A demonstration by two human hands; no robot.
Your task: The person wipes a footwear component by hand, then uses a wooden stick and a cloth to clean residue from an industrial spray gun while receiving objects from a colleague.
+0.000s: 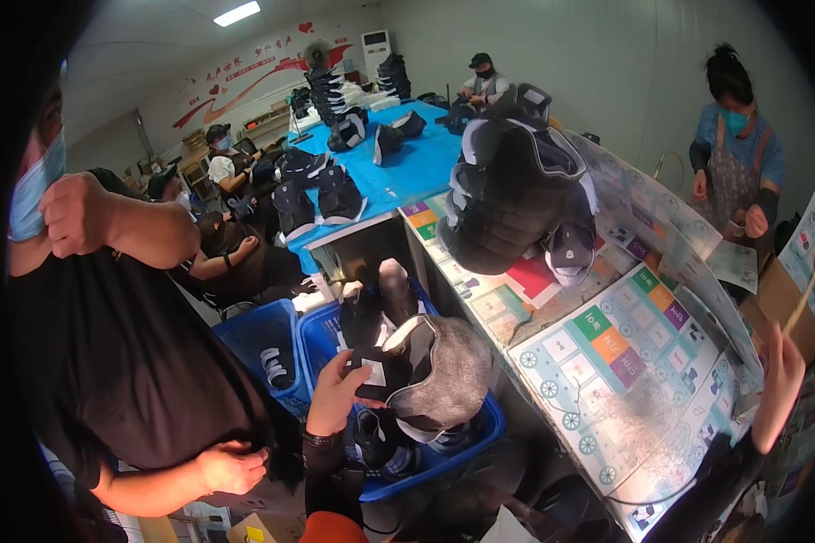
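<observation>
My left hand [335, 394] is clamped on a shoe upper [430, 371], grey felt-like inside showing, black outer with a white edge; thumb and fingers pinch its left rim, held up in the air right above the blue crate [480, 434]. That crate sits low between me and the table edge, more dark shoe parts piled in it. Second blue crate [254, 335] just left of it, touching or nearly, one dark piece inside. My right hand [781, 366] is raised at the far right, fingers closed around a thin pale stick [806, 294] that points up and slightly right; sleeve is dark. Stick hand is well apart from the upper. Between the two hands runs the table [552, 416], covered by a printed sheet with coloured squares [625, 353]. On the table further back, a heap of black shoe uppers [516, 190], white trim, stacked high. Behind that a blue-topped table [407, 167] with more black uppers in piles. Person in a black shirt [109, 362] close at my left, one arm lifted to face level, other hand low by the waist. Another person in a blue top and apron [738, 163] stands at the right, hands together. More people seated in the back-left, details too small.
</observation>
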